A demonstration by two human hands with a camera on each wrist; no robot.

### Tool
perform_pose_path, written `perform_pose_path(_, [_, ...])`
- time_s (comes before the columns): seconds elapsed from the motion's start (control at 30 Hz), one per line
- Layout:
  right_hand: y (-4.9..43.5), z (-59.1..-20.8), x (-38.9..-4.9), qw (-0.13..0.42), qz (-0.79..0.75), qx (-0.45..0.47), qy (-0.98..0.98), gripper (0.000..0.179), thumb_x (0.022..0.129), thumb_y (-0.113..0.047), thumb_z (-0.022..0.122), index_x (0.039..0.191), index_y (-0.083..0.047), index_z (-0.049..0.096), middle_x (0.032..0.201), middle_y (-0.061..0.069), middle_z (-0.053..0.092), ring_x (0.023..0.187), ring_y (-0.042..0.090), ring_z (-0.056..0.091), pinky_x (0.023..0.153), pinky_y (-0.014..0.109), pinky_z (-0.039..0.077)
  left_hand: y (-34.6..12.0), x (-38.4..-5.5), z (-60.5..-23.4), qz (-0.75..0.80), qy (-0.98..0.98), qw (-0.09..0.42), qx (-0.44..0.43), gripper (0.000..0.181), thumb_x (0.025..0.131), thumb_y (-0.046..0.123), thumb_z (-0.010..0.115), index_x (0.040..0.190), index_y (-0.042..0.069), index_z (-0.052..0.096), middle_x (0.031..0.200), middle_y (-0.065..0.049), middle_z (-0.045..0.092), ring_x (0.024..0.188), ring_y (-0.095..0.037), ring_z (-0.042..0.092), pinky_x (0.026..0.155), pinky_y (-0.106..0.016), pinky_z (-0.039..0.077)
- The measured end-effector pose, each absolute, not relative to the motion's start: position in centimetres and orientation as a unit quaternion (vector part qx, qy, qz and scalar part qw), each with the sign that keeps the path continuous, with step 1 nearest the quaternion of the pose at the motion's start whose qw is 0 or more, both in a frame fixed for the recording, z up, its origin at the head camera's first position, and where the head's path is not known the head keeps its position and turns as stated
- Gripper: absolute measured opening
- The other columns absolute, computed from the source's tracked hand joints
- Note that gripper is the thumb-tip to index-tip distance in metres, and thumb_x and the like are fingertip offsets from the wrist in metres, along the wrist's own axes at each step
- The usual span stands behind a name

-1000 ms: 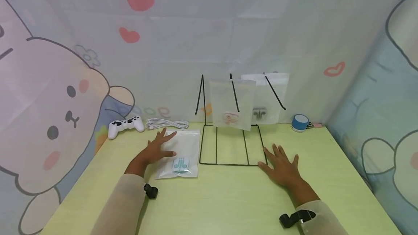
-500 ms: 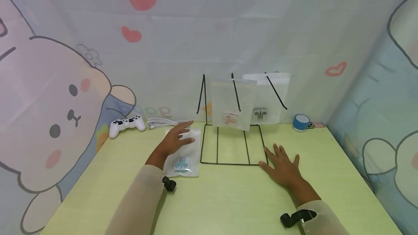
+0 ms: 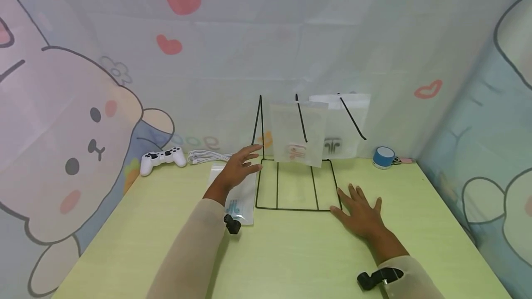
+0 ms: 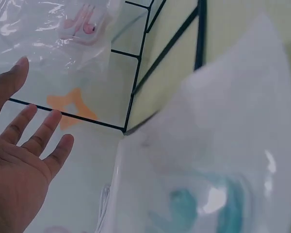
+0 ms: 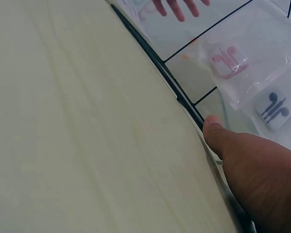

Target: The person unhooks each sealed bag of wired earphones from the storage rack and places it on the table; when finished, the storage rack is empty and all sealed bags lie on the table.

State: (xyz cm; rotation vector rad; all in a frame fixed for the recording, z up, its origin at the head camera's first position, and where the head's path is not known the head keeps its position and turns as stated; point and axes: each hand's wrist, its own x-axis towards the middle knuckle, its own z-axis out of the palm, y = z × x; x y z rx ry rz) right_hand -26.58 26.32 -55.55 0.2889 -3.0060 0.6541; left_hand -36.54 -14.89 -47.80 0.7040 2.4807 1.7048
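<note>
My left hand (image 3: 242,166) is open with its fingers spread, raised over the far end of a clear bag of teal earphones (image 3: 239,201) that lies on the table. The fingertips are close to the left upright of a black wire rack (image 3: 261,123). In the left wrist view the left hand (image 4: 24,160) holds nothing, and the bag (image 4: 208,194) lies below it. My right hand (image 3: 359,210) rests flat and open on the table at the rack's front right corner. Its thumb (image 5: 214,130) lies beside the base wire (image 5: 157,60).
Two clear bags hang on the rack's hooks, one with pink earphones (image 3: 297,134) and one with dark earphones (image 3: 344,126). A white game controller (image 3: 162,158) and a white cable (image 3: 208,156) lie at the back left. A blue speaker (image 3: 382,156) stands back right on the green table (image 3: 291,253).
My left hand has lifted off the teal-earphone bag and moved right and away from me, toward the rack's left upright. The right hand has stayed where it was.
</note>
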Motion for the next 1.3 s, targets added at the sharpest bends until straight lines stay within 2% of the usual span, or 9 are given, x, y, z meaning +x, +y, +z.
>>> perform_pose_path(0.2, [26.4,-55.4,-26.4,0.021,0.217,0.091,-0.972,0.082,0.108,-0.068,0.050,0.171,-0.017,0.039,0.180,0.026,0.021,0.168,0.053,0.013,0.116,0.093,-0.008,-13.6,-37.5,-47.2,0.548,0.799,0.008,0.248,0.064,0.107,0.013,0.070,0.167,0.019,0.048,0.183,-0.001,0.026,0.165,-0.037,0.036,0.130,-0.064,0.035])
perform_pose_path(0.33, [26.4,-55.5,-26.6,0.021,0.212,0.092,-0.973,0.082,0.109,-0.069,0.049,0.171,-0.017,0.038,0.181,0.025,0.021,0.168,0.053,0.013,0.116,0.093,-0.008,-12.8,-37.8,-46.9,0.550,0.796,0.004,0.251,0.065,0.106,0.014,0.072,0.167,0.022,0.048,0.183,0.003,0.025,0.164,-0.035,0.038,0.129,-0.062,0.038])
perform_pose_path(0.57, [26.4,-55.6,-26.5,0.020,0.213,0.092,-0.972,0.082,0.108,-0.069,0.049,0.171,-0.017,0.039,0.180,0.026,0.021,0.168,0.053,0.013,0.116,0.093,-0.008,-11.6,-38.1,-46.2,0.569,0.787,0.012,0.239,0.066,0.102,0.016,0.077,0.164,0.026,0.053,0.181,0.012,0.028,0.164,-0.030,0.039,0.131,-0.058,0.036])
perform_pose_path(0.77, [26.2,-55.4,-26.4,0.022,0.207,0.090,-0.974,0.081,0.108,-0.069,0.049,0.171,-0.018,0.039,0.180,0.025,0.022,0.168,0.053,0.014,0.116,0.094,-0.006,-10.9,-38.7,-45.4,0.574,0.783,0.021,0.237,0.065,0.101,0.020,0.078,0.161,0.029,0.055,0.178,0.011,0.035,0.165,-0.027,0.039,0.134,-0.056,0.032])
perform_pose_path(0.9, [26.2,-55.4,-26.4,0.022,0.205,0.090,-0.974,0.081,0.108,-0.069,0.049,0.171,-0.018,0.039,0.180,0.025,0.022,0.168,0.053,0.015,0.116,0.094,-0.005,-10.5,-38.9,-44.9,0.565,0.791,0.036,0.232,0.066,0.101,0.025,0.078,0.161,0.035,0.054,0.181,0.010,0.027,0.166,-0.029,0.035,0.134,-0.056,0.031])
perform_pose_path(1.0, [26.1,-55.4,-26.5,0.023,0.206,0.091,-0.974,0.081,0.109,-0.068,0.049,0.171,-0.018,0.040,0.180,0.025,0.022,0.168,0.053,0.015,0.116,0.094,-0.006,-10.3,-38.9,-44.5,0.562,0.794,0.052,0.225,0.065,0.101,0.030,0.079,0.160,0.039,0.054,0.184,0.010,0.018,0.168,-0.037,0.031,0.133,-0.060,0.031])
perform_pose_path(1.07, [26.1,-55.4,-26.5,0.024,0.206,0.092,-0.974,0.081,0.109,-0.068,0.049,0.171,-0.018,0.039,0.180,0.025,0.022,0.168,0.053,0.015,0.116,0.093,-0.006,-10.2,-38.8,-44.3,0.557,0.797,0.054,0.226,0.063,0.101,0.031,0.079,0.159,0.040,0.055,0.184,0.010,0.016,0.168,-0.040,0.030,0.132,-0.063,0.031])
perform_pose_path(1.27, [26.1,-55.3,-26.4,0.022,0.210,0.091,-0.973,0.081,0.109,-0.067,0.050,0.171,-0.017,0.039,0.180,0.025,0.022,0.168,0.053,0.014,0.116,0.093,-0.006,-9.5,-38.7,-43.7,0.541,0.797,0.041,0.267,0.059,0.101,0.024,0.080,0.157,0.028,0.060,0.176,0.002,0.038,0.161,-0.040,0.038,0.125,-0.066,0.038])
perform_pose_path(1.3, [26.1,-55.3,-26.3,0.022,0.212,0.090,-0.973,0.081,0.109,-0.067,0.050,0.171,-0.017,0.039,0.180,0.026,0.022,0.168,0.053,0.014,0.116,0.093,-0.006,-9.3,-38.6,-43.7,0.537,0.798,0.041,0.271,0.058,0.101,0.023,0.081,0.156,0.027,0.062,0.176,0.000,0.038,0.159,-0.040,0.039,0.124,-0.066,0.039])
